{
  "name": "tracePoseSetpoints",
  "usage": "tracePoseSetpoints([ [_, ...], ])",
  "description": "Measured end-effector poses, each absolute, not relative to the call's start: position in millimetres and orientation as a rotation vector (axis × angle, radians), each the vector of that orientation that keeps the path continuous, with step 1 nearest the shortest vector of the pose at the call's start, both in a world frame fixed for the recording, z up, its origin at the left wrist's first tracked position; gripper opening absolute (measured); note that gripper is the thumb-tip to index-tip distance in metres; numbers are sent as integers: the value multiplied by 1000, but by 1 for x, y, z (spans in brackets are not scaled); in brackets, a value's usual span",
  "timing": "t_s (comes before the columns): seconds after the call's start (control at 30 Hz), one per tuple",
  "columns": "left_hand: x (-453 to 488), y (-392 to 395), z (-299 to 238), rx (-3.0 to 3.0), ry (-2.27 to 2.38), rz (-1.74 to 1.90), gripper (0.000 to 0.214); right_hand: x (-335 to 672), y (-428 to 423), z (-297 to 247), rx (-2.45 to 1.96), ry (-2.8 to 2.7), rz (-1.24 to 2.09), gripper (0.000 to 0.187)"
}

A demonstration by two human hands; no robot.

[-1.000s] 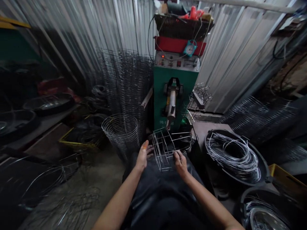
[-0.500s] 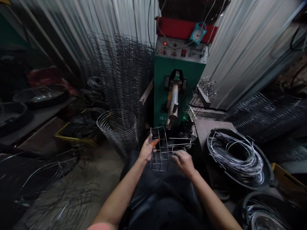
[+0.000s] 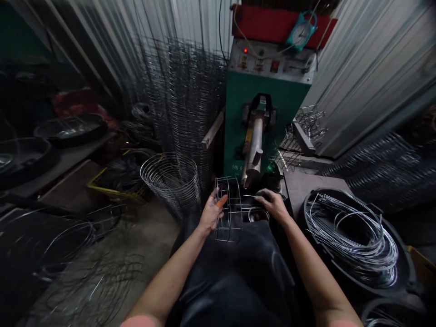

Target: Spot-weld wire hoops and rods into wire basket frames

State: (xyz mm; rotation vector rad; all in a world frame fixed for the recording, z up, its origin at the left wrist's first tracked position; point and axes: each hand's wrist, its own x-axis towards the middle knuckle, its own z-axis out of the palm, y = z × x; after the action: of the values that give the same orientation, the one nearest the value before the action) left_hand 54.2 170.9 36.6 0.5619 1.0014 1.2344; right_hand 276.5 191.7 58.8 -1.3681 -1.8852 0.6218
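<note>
Shallow round black pan (image 3: 72, 140) rests on a bench at the left of the frame. Yellow plastic crate (image 3: 96, 178), filled with dark coils, stands right of it; loose thin wire pieces (image 3: 98, 281) lie on the floor at lower left. Tall stacks of silver wire mesh (image 3: 185, 97) rise at upper centre-left. A tapering round silver wire basket (image 3: 173, 191) stands in front of them, near the left hand (image 3: 211, 212).

The left hand, one digit wrapped in orange, is closed on the left side of a small curved silver wire rack (image 3: 229, 211), located at lower centre above a black apron (image 3: 235, 272). A green metal machine (image 3: 235, 118) stands behind; its grey cylindrical arm (image 3: 255, 141) projects above the space between the hands, limiting clearance there. The right hand (image 3: 273, 206) pinches a thin straight silver wire (image 3: 250, 195), its free end just beside the rack; contact cannot be determined. A black round basin (image 3: 405, 268), holding coiled silver wire (image 3: 368, 247), occupies the lower right.
</note>
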Motion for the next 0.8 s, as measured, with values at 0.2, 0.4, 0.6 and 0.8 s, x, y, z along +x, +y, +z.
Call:
tracePoseSetpoints([
  [0.2,61,178,44,591,1020,1158,75,277,211,60,-1367,-1951,429,36],
  [0.4,68,185,42,544,1009,1159,77,282,221,57,-1367,-2031,347,38],
  [0.6,70,189,38,537,995,1159,76,285,227,55,-1360,-2078,294,37],
  [0.8,71,191,39,544,984,1148,73,287,230,58,-1388,-2084,330,35],
])
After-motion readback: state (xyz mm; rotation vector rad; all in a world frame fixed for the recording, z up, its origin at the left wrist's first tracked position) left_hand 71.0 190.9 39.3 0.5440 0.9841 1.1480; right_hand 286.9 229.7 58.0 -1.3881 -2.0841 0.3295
